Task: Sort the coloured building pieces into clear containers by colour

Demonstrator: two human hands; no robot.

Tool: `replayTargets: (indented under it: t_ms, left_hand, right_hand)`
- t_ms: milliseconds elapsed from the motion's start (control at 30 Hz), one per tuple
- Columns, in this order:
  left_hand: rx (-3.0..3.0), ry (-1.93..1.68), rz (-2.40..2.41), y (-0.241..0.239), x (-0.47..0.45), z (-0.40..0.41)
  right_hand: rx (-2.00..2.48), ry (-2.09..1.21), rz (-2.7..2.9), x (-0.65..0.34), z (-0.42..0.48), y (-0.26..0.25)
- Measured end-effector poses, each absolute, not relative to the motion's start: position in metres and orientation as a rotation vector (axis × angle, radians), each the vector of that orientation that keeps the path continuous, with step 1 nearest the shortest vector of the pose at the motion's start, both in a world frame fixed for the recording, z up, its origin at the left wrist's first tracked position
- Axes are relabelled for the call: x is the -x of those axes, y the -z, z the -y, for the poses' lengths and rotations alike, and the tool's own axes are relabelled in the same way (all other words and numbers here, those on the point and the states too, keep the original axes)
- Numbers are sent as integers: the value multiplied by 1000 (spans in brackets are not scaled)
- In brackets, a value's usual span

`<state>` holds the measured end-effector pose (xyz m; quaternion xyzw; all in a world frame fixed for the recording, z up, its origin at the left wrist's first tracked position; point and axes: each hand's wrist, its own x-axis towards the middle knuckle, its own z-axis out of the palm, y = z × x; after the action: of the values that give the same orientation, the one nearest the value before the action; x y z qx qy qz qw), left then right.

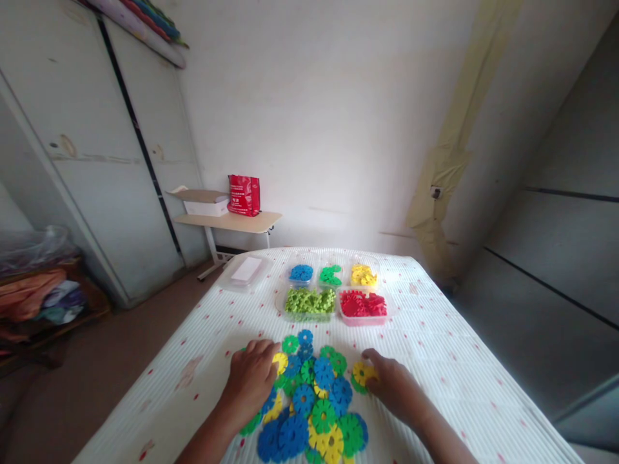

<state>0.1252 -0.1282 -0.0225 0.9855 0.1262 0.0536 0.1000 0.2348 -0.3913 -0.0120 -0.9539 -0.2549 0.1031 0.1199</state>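
Head view, far left of the cloth-covered surface (435, 341): a translucent lid (247, 270) is being supported well beyond the hands. Nearer, the left hand (251, 374) is being held palm down at the left edge of the pile, its fingers bent; a yellow disc (280, 363) is being met at its thumb side, though whether it is being pinched cannot be told. Between the hands, and reaching nearer to the person, overlapping blue, green and yellow notched discs (323, 415) are being carried by the surface as one loose pile. Beyond this pile, pieces are being held in five clear containers (309, 318): blue, green and yellow from left to right in the far row, light green and red in the near row. Farther right, the right hand (394, 386) is being held with thumb and index finger parted around another yellow disc (362, 373), which is partly covering a green disc (356, 386) just right of the pile; whether a grip is being applied cannot be told.
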Motion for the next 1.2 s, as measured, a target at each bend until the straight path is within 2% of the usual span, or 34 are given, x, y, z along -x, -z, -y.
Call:
replayTargets:
  t_ms: [700, 833, 1000, 1200]
  left_hand:
    - [-2892, -106, -387, 28, -130, 125]
    - [-2797, -191, -301, 28, -123, 126]
    - [-2549, -171, -153, -2, -128, 139]
    - [-2119, -198, 6, -54, -221, 176]
  right_hand:
    - [2697, -280, 827, -231, 393, 14]
    - [2712, -271, 825, -230, 392, 14]
    - [2726, -267, 788, -230, 390, 14]
    - [2720, -246, 765, -228, 391, 17]
